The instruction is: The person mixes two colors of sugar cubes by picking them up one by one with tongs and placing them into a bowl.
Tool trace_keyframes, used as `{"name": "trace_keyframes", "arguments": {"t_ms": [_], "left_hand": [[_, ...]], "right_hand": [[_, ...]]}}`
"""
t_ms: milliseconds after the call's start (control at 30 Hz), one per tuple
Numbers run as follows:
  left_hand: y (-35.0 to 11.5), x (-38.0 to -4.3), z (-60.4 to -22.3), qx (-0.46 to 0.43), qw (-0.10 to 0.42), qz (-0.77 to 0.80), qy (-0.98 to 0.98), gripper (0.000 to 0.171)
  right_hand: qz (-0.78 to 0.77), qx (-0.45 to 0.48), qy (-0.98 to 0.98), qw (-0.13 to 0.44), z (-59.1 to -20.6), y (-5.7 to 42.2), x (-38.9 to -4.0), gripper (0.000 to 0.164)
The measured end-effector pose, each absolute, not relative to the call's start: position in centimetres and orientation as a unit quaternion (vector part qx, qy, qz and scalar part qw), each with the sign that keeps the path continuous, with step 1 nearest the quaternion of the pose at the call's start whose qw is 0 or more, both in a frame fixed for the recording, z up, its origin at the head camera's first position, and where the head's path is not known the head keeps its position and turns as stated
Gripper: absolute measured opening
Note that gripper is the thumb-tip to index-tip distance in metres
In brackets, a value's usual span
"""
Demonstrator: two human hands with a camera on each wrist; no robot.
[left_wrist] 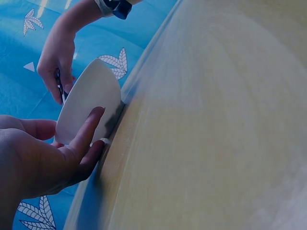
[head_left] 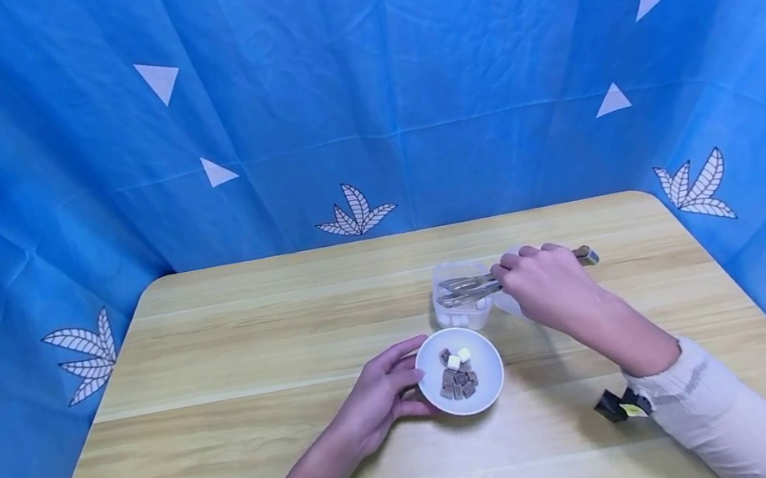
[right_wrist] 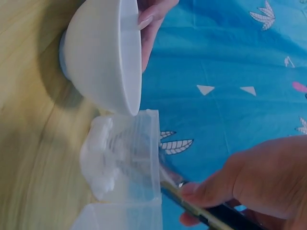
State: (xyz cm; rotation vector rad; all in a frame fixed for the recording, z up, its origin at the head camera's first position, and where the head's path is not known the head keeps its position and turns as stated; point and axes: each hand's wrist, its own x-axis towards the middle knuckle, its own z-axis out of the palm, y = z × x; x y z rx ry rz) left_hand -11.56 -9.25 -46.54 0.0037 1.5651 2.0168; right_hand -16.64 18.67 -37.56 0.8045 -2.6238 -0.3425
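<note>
In the head view, my left hand point(head_left: 383, 400) grips the left side of a white bowl point(head_left: 494, 372), fingers against its wall and thumb near the rim. Several brown cubes point(head_left: 459, 383) and two pale cubes point(head_left: 453, 362) lie inside the bowl. My right hand point(head_left: 549, 285) holds metal tongs point(head_left: 471, 289) whose slotted ends reach into a clear plastic container point(head_left: 439, 284) just behind the bowl. White lumps point(right_wrist: 98, 158) lie at the bottom of that container in the right wrist view. Whether the tongs pinch a lump I cannot tell.
A translucent piece, like a lid point(head_left: 508, 303), lies beside the container, partly under my right hand. A black device with a yellow label point(head_left: 624, 407) is at the right sleeve. Blue patterned cloth point(head_left: 358, 91) hangs behind the wooden table point(head_left: 235, 357).
</note>
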Motion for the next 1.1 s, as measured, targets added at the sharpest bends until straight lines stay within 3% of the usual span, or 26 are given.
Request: {"name": "trace_keyframes", "arguments": {"t_ms": [133,467,1100], "left_hand": [[-9.3,-11.5,-46.5,0.000,0.290,0.757,0.586,0.060],[-9.3,-11.6,-46.5,0.002,0.292,0.756,0.586,0.059],[-9.3,-11.7,-46.8,0.000,0.289,0.757,0.586,0.059]], "right_hand": [[-0.138,0.282,-0.930,0.192,-37.2,17.9,-16.7,0.021],[-0.162,0.293,-0.915,0.224,-37.1,17.2,-16.5,0.016],[-0.171,0.290,-0.919,0.205,-37.2,17.1,-16.3,0.022]]}}
